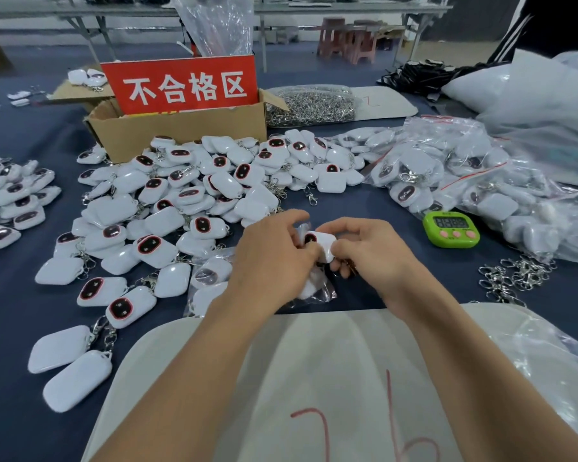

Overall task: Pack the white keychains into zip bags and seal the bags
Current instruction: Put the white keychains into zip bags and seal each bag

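Close to the middle of the table's near edge, your right hand (371, 251) pinches a white keychain (322, 245), while your left hand (274, 258) seems to grip the clear zip bag (316, 290) under it. The keychain looks light, hard and slick, so grip its flat sides. The bag is limp film, so hold its lip. The keychain's long axis slants, with its dark window end toward your left hand.

I see dk-blue tabletop (347, 201) w/ big heap of white keychains (194, 195) mid-left, cardboard box (181, 135) touching heap's back, bagged keychains (447, 175) at right, green timer (451, 228) just beside them, loose metal clasps (514, 275) nr right edge, smaller keychain heap (10, 198) far left.
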Demonstrator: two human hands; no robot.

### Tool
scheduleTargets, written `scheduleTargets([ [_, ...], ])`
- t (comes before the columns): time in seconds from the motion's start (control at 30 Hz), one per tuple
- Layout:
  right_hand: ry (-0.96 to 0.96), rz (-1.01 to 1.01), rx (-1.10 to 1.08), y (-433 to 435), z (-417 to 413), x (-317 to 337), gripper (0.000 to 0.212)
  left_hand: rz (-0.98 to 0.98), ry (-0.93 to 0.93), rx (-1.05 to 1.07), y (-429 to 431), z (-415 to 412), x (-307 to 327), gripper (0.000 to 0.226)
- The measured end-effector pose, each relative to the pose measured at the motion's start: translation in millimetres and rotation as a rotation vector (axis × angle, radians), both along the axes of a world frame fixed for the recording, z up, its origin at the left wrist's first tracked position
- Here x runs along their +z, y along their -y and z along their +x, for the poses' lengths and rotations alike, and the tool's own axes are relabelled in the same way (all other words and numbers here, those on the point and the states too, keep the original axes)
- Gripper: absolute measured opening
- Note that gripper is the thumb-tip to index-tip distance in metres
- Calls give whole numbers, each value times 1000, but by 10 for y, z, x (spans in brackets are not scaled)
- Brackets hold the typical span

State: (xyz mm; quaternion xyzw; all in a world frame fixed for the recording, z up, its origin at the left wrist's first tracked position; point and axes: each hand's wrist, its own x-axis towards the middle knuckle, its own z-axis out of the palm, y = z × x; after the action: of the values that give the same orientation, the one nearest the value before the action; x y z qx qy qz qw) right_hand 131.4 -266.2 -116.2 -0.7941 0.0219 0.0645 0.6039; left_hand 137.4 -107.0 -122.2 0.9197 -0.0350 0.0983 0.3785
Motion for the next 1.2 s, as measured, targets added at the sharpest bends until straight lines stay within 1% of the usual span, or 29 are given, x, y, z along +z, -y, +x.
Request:
scheduleTargets([
  [0.03, 5, -3, -5, 3, -3, -4, 38, -14, -2, 6, -5, -1, 2, 41],
  [0.1, 17, -20, -50, -12, -10, -15, 35, -64, 17, 28, -9, -9, 38, 49],
  [0.2, 46, 3, -89, -87, -32, -2, 24, -222, 56, 64, 0, -29, 136, 49],
  [0.27, 78, 19, -70, -161, -67, 15, 24, -281, 84, 36, 29, -46, 196, 48],
  [0.33, 119, -70, -43, -225, -73, -9, 26, -329, 90, -32, 69, -75, 235, 48],
  [0.4, 143, -265, 4, -259, -63, -28, 36, -353, 68, -86, 96, -93, 250, 48],
  [0.43, 137, -326, 36, -264, -57, -25, 39, -352, 62, -93, 98, -98, 257, 46],
  [0.47, 127, -341, 59, -260, -48, -15, 40, -350, 60, -86, 85, -97, 264, 43],
  [0.5, 132, -314, 52, -237, -40, -5, 42, -367, 58, -67, 52, -80, 270, 38],
  [0.57, 177, -202, -85, -143, -21, -1, 40, -444, 40, 0, -61, -28, 285, 31],
  [0.63, 200, -126, -267, -34, 9, -9, 38, -477, 31, 102, -231, 41, 296, 31],
  [0.73, 182, -136, -414, 53, 62, -80, 33, -490, 38, 224, -461, 123, 312, 33],
  [0.8, 162, -174, -431, 35, 84, -124, 30, -499, 37, 261, -544, 144, 314, 31],
  [0.9, 158, -255, -329, -24, 104, -152, 31, -495, 6, 258, -570, 156, 287, 31],
  [0.97, 176, -371, -222, -50, 104, -131, 32, -482, -6, 235, -561, 148, 272, 31],
  [1.07, 234, -581, -37, -80, 64, -88, 23, -433, -34, 201, -572, 155, 258, 29],
  [1.13, 269, -615, 71, -90, 27, -76, 23, -346, -88, 126, -577, 154, 240, 25],
  [1.2, 276, -591, 166, -83, 24, -65, 26, -251, -168, 22, -540, 150, 213, 24],
])
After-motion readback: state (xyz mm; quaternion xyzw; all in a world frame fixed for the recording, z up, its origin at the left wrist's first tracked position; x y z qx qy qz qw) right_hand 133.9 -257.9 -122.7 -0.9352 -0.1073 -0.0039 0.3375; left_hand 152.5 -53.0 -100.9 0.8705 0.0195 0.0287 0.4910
